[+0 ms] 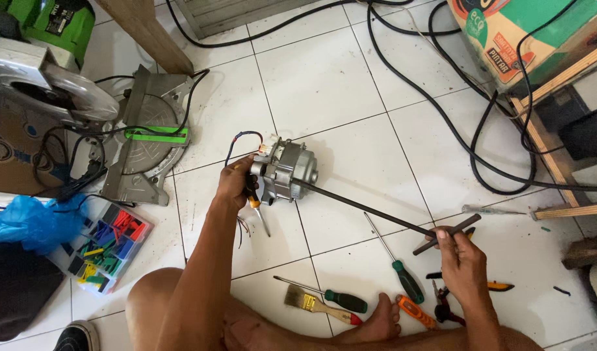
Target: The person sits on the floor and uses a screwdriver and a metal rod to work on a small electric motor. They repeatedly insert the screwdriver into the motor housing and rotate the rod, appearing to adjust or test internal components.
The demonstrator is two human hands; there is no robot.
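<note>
My left hand (235, 184) grips a small grey electric motor (282, 170) with loose red and blue wires at its top, and also holds a yellow-handled screwdriver (258, 209) against the motor's underside. A long dark rod (370, 209) runs from the motor's shaft toward the lower right. My right hand (461, 260) holds a short dark bar (446, 234) at the rod's far end. Both hands hover over the white tiled floor.
Green-handled screwdrivers (402, 273), a paintbrush (314, 304), an orange-handled tool (415, 312) and pliers (444, 305) lie by my foot. A miter saw (116, 123) and a box of coloured small parts (110, 244) sit left. Black cables (454, 123) loop at right, near a cardboard box (519, 32).
</note>
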